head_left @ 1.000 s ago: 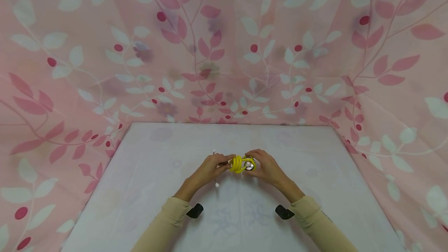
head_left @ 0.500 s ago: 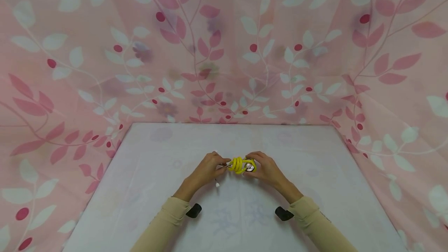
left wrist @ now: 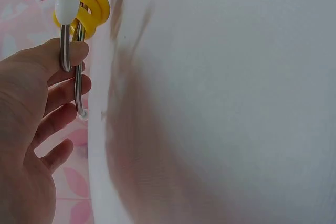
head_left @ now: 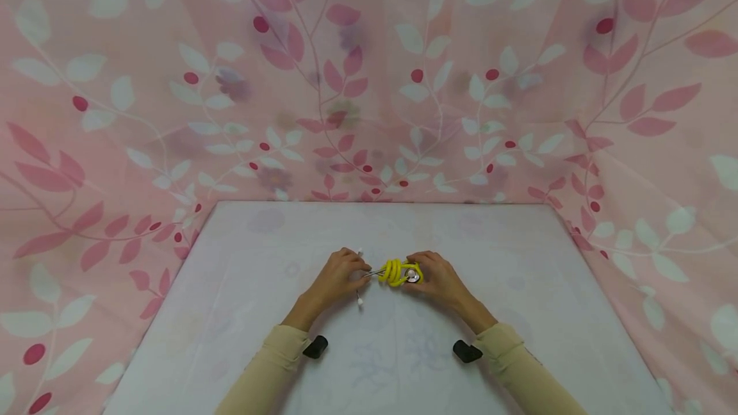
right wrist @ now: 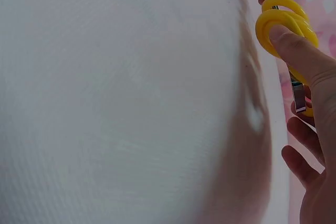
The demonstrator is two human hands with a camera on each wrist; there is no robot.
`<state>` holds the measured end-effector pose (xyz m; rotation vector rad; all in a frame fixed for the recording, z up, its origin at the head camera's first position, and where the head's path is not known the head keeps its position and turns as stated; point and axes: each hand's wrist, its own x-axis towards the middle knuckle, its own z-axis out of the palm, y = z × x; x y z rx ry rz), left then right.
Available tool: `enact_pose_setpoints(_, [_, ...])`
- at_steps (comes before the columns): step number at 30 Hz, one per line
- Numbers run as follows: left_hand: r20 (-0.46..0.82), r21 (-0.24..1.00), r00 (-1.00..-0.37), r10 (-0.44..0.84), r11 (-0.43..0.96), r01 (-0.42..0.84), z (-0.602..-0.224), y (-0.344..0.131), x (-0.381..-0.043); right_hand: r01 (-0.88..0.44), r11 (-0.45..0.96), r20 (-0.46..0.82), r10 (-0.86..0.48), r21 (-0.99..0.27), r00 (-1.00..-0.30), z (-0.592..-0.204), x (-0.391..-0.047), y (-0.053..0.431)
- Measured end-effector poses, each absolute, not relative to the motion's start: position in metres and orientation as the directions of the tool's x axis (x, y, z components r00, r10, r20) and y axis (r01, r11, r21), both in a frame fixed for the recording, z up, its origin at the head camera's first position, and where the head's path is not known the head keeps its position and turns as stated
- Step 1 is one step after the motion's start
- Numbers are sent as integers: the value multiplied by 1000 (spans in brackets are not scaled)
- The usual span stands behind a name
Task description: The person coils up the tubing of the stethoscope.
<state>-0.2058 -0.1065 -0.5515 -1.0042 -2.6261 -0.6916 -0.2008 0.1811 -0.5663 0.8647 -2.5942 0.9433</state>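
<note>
A stethoscope with its yellow tubing (head_left: 394,272) wound in several loops is held level between both hands, above the table. My left hand (head_left: 337,279) pinches the metal ear tubes; in the left wrist view the thumb (left wrist: 79,51) lies against one of them. White eartips (head_left: 360,303) stick out on both sides of that hand. At the other end, my right hand (head_left: 439,279) holds the round silver chestpiece (head_left: 412,275) and the tubing loop around it. The right wrist view has the thumb (right wrist: 294,45) pressing on the yellow coil, with the other fingers partly behind it.
A white cloth-covered table (head_left: 277,229) lies under the hands. Pink leaf-patterned fabric (head_left: 369,82) hangs behind it and along both sides. A black wrist camera (head_left: 316,347) sits below the left wrist, another black camera (head_left: 467,351) below the right.
My left hand has shifted slightly left, away from the yellow coil, so more of the metal ear tubes shows. The right hand stays nearly in place with its hold on the chestpiece end.
</note>
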Motion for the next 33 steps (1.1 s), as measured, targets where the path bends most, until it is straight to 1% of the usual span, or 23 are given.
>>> enact_pose_setpoints(4, [378,360,-741,555,649,670,-556,-106,-204,-553,634,363,-417,-541,-833,-572,-197,181])
enact_pose_setpoints(13, [374,405,-756,537,639,654,-559,-103,-205,-498,639,315,-386,-586,-867,-574,-193,182])
enact_pose_setpoints(21, [378,513,-791,481,603,611,-561,-100,-206,-479,655,279,-392,-585,-877,-572,-195,184])
enact_pose_setpoints(26, [405,537,-783,473,570,622,-560,-97,-206,-453,667,231,-398,-591,-888,-573,-196,186])
enact_pose_setpoints(33, [351,567,-804,480,574,590,-553,-95,-204,-441,676,201,-406,-591,-892,-576,-198,185])
